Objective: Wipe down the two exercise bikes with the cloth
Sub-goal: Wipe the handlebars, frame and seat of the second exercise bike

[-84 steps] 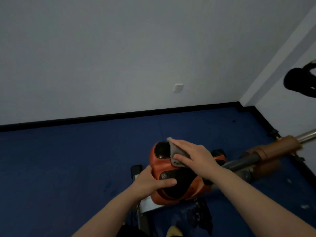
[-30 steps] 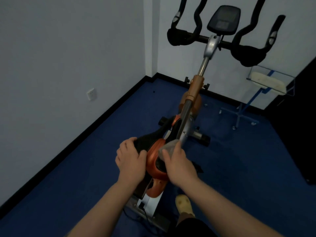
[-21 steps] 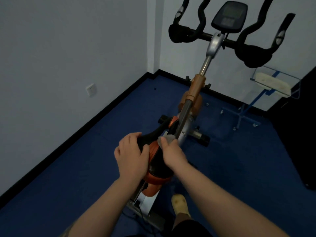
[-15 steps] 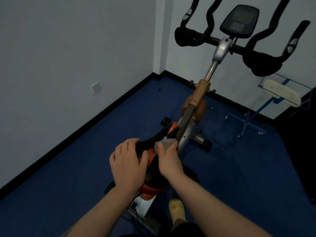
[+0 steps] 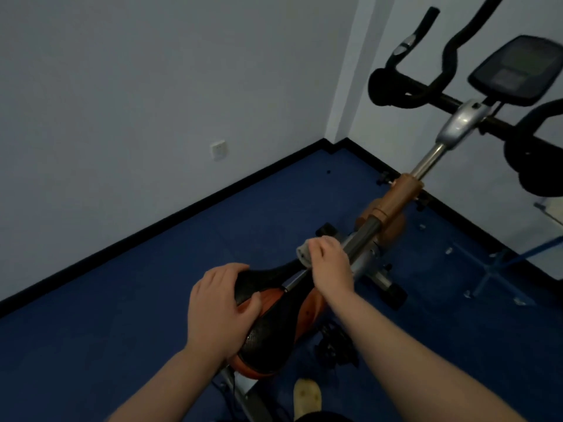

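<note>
The right hand [image 5: 330,266], fingers curled round the cloth [image 5: 305,254], has slid fwd off the saddle [image 5: 268,312] onto the frame tube [image 5: 362,236] of the bike; the left hand [image 5: 217,306] still grips the saddle's edge. Saddle prob. done, frame and handlebars [image 5: 405,86] next.

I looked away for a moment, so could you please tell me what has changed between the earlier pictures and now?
The right hand has carried the cloth off the saddle, forward onto the grey frame tube, and now grips it there. The view swung from the wall toward the handlebars. The left hand still holds the saddle.
</note>
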Demonstrator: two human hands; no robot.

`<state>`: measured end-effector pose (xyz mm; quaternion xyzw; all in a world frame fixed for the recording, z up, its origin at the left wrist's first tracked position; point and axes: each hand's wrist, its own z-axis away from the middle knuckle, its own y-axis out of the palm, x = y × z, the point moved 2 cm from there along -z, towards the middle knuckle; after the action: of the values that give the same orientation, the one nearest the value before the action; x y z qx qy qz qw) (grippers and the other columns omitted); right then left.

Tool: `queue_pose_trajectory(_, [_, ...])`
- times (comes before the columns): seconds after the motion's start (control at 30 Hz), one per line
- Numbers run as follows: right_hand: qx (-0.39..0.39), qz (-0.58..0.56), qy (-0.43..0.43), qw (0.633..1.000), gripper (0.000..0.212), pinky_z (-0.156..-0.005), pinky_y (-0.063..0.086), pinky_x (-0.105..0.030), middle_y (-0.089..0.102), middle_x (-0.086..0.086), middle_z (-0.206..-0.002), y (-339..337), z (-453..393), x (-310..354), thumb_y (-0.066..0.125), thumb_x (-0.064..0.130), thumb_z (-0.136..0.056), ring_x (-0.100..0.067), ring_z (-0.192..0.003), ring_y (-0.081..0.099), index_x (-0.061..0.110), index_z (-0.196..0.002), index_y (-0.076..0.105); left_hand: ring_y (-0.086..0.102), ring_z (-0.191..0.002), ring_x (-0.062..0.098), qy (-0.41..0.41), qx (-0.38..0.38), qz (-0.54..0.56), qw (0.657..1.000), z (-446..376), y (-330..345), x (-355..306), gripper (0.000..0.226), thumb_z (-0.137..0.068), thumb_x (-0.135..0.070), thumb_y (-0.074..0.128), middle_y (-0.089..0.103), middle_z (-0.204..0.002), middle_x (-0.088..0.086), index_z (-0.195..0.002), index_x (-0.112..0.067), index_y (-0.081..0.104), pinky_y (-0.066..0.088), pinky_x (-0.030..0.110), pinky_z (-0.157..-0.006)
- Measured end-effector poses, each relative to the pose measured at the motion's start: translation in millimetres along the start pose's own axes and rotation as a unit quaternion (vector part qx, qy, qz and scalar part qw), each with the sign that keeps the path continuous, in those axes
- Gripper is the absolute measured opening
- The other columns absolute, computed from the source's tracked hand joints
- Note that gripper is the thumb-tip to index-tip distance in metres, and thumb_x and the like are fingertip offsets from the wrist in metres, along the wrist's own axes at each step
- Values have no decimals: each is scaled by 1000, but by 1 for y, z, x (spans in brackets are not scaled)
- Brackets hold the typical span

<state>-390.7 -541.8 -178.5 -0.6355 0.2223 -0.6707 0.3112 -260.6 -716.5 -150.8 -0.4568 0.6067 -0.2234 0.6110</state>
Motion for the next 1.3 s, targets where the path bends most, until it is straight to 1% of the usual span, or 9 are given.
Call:
queue_pose_trajectory(0.17, [42, 157, -295, 942, 42, -108, 27, -38, 59, 13, -115, -10, 20, 1, 29, 47, -98, -15, -121, 44, 32, -111, 66, 51, -104, 5, -6, -17, 12, 1000, 1, 0, -2, 44, -73, -50, 51, 58, -106, -19, -112, -31, 59, 38, 28, -85])
queue_pose_trajectory(0.3, [84, 227, -179, 954, 37, -76, 36, -35, 62, 5, -94, -15, -16, 11, 31, 37, -100, -24, -98, 55, 24, -94, 64, 49, -106, 4, -16, -40, 32, 999, 3, -1, -3, 47, -73, -49, 54, 56, -110, -18, -115, -30, 56, 38, 27, -90])
queue_pose_trajectory(0.5, [189, 210, -405, 870, 49, -107, 30, -36, 62, 10, -125, 1, 24, 38, 27, 49, -96, -13, -115, 53, 34, -137, 49, 43, -110, 1, -114, -112, 107, 981, 20, 2, 0, 64, -64, -54, 66, 51, -116, -16, -121, -29, 51, 37, 25, -95])
queue_pose_trajectory(0.7, [187, 251, -396, 863, 63, -81, 39, -35, 70, 9, -97, -7, 3, 43, 11, 61, -91, -16, -92, 63, 29, -101, 64, 29, -131, 3, -226, -91, 216, 945, 61, 17, -7, 101, -63, -57, 75, 30, -139, -20, -146, -41, 19, 30, 32, -110])
queue_pose_trajectory(0.87, [315, 258, -413, 815, 49, -104, 37, -36, 44, 9, -148, 13, 12, 65, 24, 49, -103, -17, -129, 48, 31, -148, 34, 34, -134, 6, -278, -77, 341, 895, 85, 32, -16, 134, -42, -72, 81, 20, -147, -22, -145, -52, -3, 37, 41, -112])
queue_pose_trajectory(0.97, [380, 288, -392, 787, 47, -102, 38, -34, 43, 13, -150, 2, -8, 60, 24, 53, -102, -17, -132, 46, 44, -148, 29, 42, -127, 3, -296, -57, 371, 878, 86, 32, -14, 146, -37, -66, 87, 25, -146, -14, -147, -46, -6, 43, 30, -105])
queue_pose_trajectory(1.1, [309, 340, -377, 804, 43, -90, 41, -37, 54, 1, -139, 16, 9, 76, 19, 47, -103, -28, -118, 55, 38, -143, 35, 56, -113, -1, -300, -45, 401, 865, 84, 33, -15, 144, -45, -45, 93, 38, -142, -9, -150, -41, -6, 50, 14, -85])
queue_pose_trajectory(1.2, [276, 269, -442, 810, 50, -102, 39, -40, 32, 10, -155, 35, 43, 85, 20, 50, -102, -18, -133, 40, 38, -150, 24, 57, -104, -14, -295, -51, 423, 855, 82, 32, -18, 136, -57, -24, 94, 39, -136, -16, -149, -38, -5, 50, 11, -78])
queue_pose_trajectory(1.3, [367, 196, -470, 779, 48, -105, 38, -39, 23, 20, -157, 29, 22, 80, 24, 48, -103, -9, -140, 29, 48, -150, 16, 53, -113, -9, -306, -42, 417, 855, 81, 32, -18, 144, -48, -44, 92, 38, -142, -13, -151, -38, -8, 49, 14, -88])
